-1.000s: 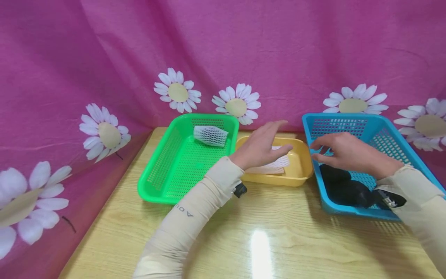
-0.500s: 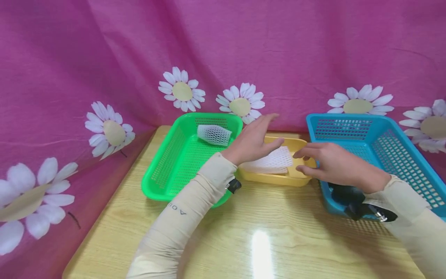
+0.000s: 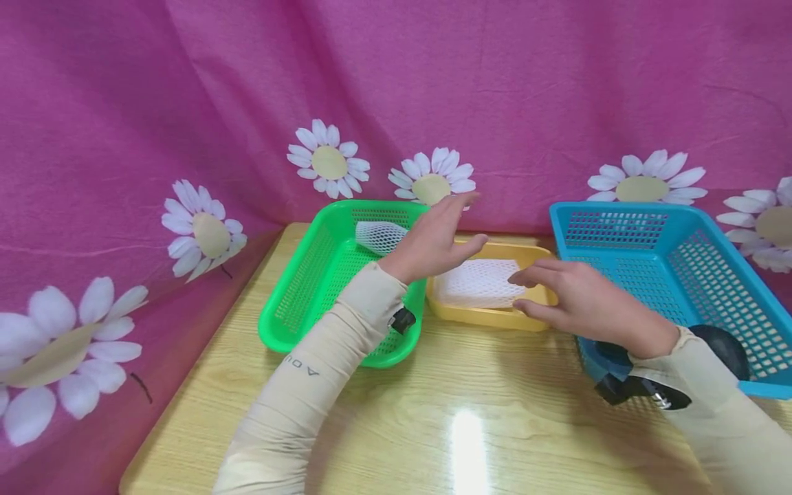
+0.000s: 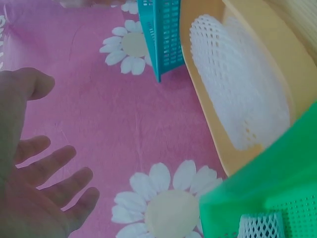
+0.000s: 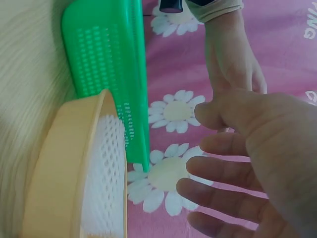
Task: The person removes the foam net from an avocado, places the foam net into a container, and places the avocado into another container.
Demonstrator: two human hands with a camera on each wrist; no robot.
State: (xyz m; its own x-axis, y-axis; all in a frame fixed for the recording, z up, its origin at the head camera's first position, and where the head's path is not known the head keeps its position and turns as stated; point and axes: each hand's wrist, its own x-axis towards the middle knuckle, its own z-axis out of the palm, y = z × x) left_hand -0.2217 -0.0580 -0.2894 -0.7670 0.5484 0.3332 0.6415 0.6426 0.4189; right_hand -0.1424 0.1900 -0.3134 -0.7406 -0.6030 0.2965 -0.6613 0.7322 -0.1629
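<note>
My left hand [image 3: 433,237] hovers between the green basket [image 3: 291,295] and the yellow tray [image 3: 485,317], its fingers extended and holding nothing. Over the right end of that tray is my right hand [image 3: 581,302], thumb and fingers spread apart and relaxed, also without anything in them. White foam fruit nets [image 3: 476,278] lie flat in the tray; the left wrist view shows their mesh [image 4: 233,84] close up. Another white foam net [image 3: 379,236], tube-shaped, lies in the back of the green basket, partly behind my left hand. Whether it wraps something cannot be told.
On the right stands a blue basket [image 3: 619,223] with a dark, rounded object [image 3: 720,350] in its front, partly covered by my right sleeve. Behind the wooden table [image 3: 396,426] hangs a pink cloth [image 3: 513,82] with daisies.
My right hand has moved left and down from above the blue basket to the yellow tray. My left hand has drifted left, uncovering more of the foam nets. The view has shifted slightly.
</note>
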